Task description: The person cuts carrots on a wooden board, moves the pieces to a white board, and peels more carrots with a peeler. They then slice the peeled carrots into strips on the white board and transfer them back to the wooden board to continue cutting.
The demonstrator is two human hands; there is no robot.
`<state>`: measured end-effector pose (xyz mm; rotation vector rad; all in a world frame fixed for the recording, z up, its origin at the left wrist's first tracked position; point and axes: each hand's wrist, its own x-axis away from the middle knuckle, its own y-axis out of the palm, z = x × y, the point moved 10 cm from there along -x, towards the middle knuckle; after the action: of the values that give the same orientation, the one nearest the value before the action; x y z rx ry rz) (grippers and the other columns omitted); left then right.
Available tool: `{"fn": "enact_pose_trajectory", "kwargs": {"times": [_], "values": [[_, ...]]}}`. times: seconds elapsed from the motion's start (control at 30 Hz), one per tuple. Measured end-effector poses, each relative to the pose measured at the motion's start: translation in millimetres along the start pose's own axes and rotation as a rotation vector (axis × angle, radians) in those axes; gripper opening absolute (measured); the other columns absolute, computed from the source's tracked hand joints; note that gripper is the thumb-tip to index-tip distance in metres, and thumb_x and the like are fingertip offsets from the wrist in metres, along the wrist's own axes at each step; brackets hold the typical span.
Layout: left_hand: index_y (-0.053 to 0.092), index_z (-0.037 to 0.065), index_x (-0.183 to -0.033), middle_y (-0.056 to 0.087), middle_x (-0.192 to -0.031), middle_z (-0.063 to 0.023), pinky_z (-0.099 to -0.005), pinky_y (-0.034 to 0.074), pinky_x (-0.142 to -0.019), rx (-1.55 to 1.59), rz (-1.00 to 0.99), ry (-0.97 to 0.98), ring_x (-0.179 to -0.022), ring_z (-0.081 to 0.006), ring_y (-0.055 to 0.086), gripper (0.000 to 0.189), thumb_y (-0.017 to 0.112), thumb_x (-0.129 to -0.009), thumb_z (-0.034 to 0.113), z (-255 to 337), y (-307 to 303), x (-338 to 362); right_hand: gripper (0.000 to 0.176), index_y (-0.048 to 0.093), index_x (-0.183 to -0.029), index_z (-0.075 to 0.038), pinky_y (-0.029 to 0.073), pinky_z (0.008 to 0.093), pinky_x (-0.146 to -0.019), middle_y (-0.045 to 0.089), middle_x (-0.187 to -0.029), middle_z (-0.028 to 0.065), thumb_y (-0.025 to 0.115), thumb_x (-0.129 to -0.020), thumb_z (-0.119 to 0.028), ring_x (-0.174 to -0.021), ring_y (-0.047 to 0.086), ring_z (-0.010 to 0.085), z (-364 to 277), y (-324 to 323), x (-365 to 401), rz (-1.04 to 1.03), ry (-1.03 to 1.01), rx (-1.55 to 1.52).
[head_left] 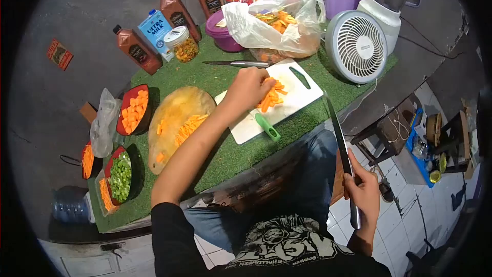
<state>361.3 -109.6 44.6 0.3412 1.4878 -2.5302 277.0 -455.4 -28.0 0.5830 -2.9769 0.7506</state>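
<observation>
On the white cutting board [300, 97], orange carrot sticks [271, 101] lie in a small pile. My left hand [249, 88] is over them, its fingers curled round some of the pieces. Off the board's right side, my right hand [363, 184] grips the handle of a long knife [337, 123], whose blade points up and away. A green-handled peeler [267, 126] rests on the board's near edge. Left of my forearm, a round wooden board [177, 102] carries more carrot sticks. Another knife [238, 63] lies beyond the white board.
Bowls of carrot cubes [134, 110] and chopped greens [121, 177] stand at the left. Behind are sauce bottles [137, 51], a milk carton [155, 31], a jar [182, 44] and a plastic bag [287, 36]. A fan [357, 46] stands at the back right.
</observation>
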Motion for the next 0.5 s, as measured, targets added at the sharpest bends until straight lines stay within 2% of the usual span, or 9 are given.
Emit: {"fn": "enact_pose_trajectory", "kwargs": {"times": [0.03,0.17,0.23,0.3,0.37,0.43,0.5], "values": [[0.073,-0.003,-0.094,0.067,-0.070,-0.0173,-0.0387,0.053,-0.065,-0.013,0.045,0.063,-0.063,-0.0305,0.067,0.032,0.068,-0.092,0.028,4.5,-1.9,-1.8,0.057,0.055,-0.143,-0.011,0.042,0.0243,-0.051,0.054,-0.058,0.0015,0.063,-0.087,-0.003,-0.051,0.049,0.0045,0.9,0.4,0.0,0.000,0.003,-0.004],[0.073,-0.003,-0.094,0.068,-0.074,-0.0186,-0.0390,0.053,-0.066,-0.049,0.098,0.039,-0.065,-0.0300,0.068,0.034,0.066,-0.093,0.030,-1.0,-12.0,-2.5,0.059,0.055,-0.143,-0.015,0.038,0.0241,-0.053,0.046,-0.058,0.0007,0.065,-0.086,-0.006,-0.054,0.041,0.0049,-11.6,5.4,1.3,-0.014,0.060,-0.084],[0.073,-0.004,-0.093,0.070,-0.082,-0.0207,-0.0387,0.053,-0.069,0.053,-0.040,-0.190,-0.074,-0.0302,0.069,0.035,0.065,-0.093,0.031,-13.3,-15.9,0.1,0.059,0.055,-0.143,-0.015,0.037,0.0240,-0.053,0.044,-0.058,0.0004,0.066,-0.086,-0.006,-0.054,0.039,0.0051,-11.1,7.9,1.3,-0.023,0.101,-0.130],[0.073,-0.003,-0.095,0.071,-0.088,-0.0202,-0.0373,0.053,-0.071,0.045,-0.059,-0.221,-0.078,-0.0289,0.070,0.033,0.065,-0.094,0.029,-20.0,-22.6,5.4,0.060,0.055,-0.144,-0.014,0.036,0.0241,-0.053,0.045,-0.059,-0.0011,0.066,-0.085,-0.004,-0.054,0.039,0.0046,-8.7,8.8,-0.5,-0.034,0.071,-0.061],[0.073,-0.002,-0.098,0.072,-0.089,-0.0187,-0.0359,0.053,-0.071,0.013,0.153,0.017,-0.076,-0.0268,0.071,0.030,0.064,-0.095,0.026,-10.0,-52.4,15.1,0.061,0.054,-0.144,-0.013,0.036,0.0238,-0.053,0.046,-0.060,-0.0019,0.065,-0.085,-0.003,-0.054,0.040,0.0046,-11.9,8.3,1.0,-0.032,0.086,-0.060],[0.073,-0.001,-0.101,0.074,-0.091,-0.0170,-0.0352,0.054,-0.072,-0.048,0.174,-0.013,-0.077,-0.0245,0.072,0.027,0.062,-0.096,0.024,-25.7,-82.9,36.1,0.063,0.053,-0.145,-0.009,0.038,0.0233,-0.052,0.049,-0.060,-0.0024,0.062,-0.083,0.003,-0.052,0.044,0.0043,-12.8,13.2,-2.1,-0.036,0.064,-0.061],[0.073,0.000,-0.102,0.074,-0.092,-0.0150,-0.0347,0.054,-0.073,-0.070,0.222,-0.108,-0.081,-0.0229,0.072,0.026,0.062,-0.096,0.023,-50.0,-125.4,71.4,0.059,0.050,-0.147,-0.010,0.040,0.0249,-0.049,0.049,-0.060,-0.0035,0.060,-0.090,-0.003,-0.051,0.049,0.0059,-24.6,19.1,-3.3,-0.038,0.087,-0.121]]}}
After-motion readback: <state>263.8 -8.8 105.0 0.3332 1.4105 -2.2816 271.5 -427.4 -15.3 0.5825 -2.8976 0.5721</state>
